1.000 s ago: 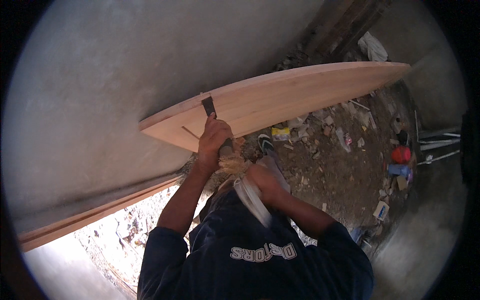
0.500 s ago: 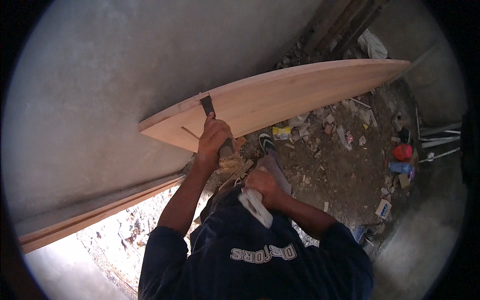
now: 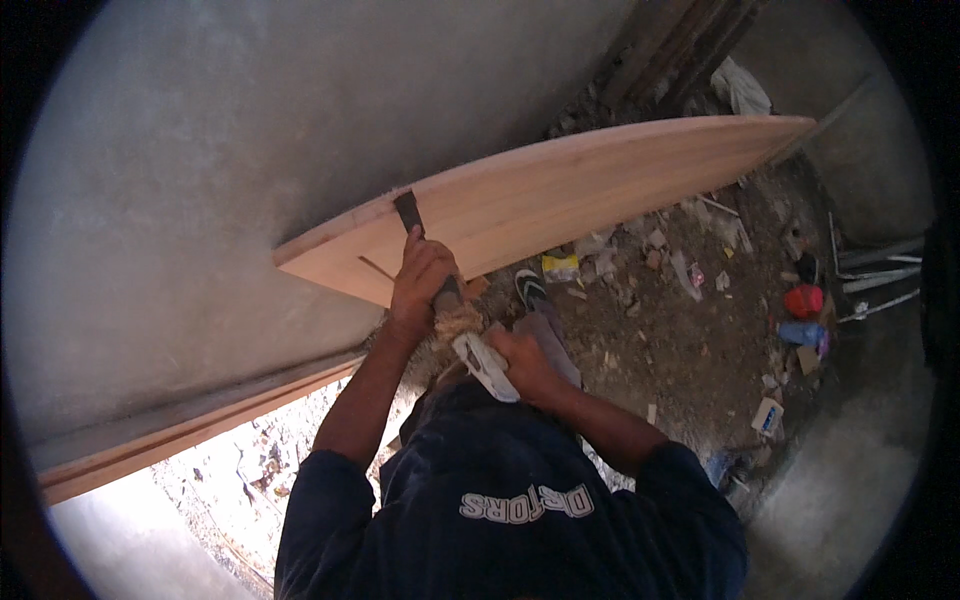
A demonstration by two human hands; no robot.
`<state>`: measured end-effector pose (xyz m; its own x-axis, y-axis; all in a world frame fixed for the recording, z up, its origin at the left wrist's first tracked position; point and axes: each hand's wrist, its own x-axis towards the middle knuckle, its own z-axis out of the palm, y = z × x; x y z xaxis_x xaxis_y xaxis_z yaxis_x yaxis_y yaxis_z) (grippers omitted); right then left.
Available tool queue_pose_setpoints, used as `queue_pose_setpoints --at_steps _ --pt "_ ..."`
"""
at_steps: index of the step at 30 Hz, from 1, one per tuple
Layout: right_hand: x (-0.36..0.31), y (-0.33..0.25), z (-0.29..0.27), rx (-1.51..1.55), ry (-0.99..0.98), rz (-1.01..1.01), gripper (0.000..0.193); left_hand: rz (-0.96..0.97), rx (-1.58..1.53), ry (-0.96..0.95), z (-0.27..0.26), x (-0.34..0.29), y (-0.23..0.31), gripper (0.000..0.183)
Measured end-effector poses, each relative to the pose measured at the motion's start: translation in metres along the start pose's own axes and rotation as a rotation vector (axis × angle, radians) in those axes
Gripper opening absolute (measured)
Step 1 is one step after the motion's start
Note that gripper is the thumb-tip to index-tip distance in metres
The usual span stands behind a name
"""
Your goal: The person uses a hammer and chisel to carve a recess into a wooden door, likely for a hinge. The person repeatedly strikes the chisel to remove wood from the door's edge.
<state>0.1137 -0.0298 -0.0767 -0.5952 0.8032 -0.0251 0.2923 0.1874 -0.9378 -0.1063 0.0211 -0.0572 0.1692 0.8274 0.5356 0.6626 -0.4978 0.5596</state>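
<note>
Head camera is showing the right hand [image 3: 524, 364] bringing a pale hammer-like tool [image 3: 490, 374] up close to the frayed butt end of a chisel [image 3: 408, 213]; half a second ago its head was hanging lower, over the dark shirt [image 3: 420, 470]. The left hand [image 3: 425, 284] is barely shifting: its fingers are wrapping the chisel's shaft, one finger lying along it toward the blade, and the blade is staying near the upper edge of the wooden panel [image 3: 600, 185]. That panel is standing lengthwise beside the grey wall [image 3: 250, 130], running from the left hand away to the upper right, with a narrow dark slot [image 3: 377, 267] showing in its face. Hammer and chisel are thus lining up, which is probably meaning a blow on the butt is in hand. Whether the two are actually touching, I cannot tell. The right fingers are curling as if gripping the hammer's handle, but the hand is covering most of that grip. The chisel's cutting edge is looking too small and dark to tell how deep it is biting, whatever is supporting the panel is staying unclear, and the bright opening [image 3: 275, 450] at lower left is washing out detail.
</note>
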Motion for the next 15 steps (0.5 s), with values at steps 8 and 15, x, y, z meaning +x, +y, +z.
queue_pose_setpoints --at_steps 8,15 --pt "-0.002 0.027 0.005 -0.056 0.044 -0.255 0.026 0.045 -0.009 0.016 0.001 -0.002 -0.006 0.033" --pt "0.001 0.013 0.002 -0.035 -0.014 -0.143 0.024 0.036 -0.035 0.039 0.002 -0.006 -0.01 0.03"
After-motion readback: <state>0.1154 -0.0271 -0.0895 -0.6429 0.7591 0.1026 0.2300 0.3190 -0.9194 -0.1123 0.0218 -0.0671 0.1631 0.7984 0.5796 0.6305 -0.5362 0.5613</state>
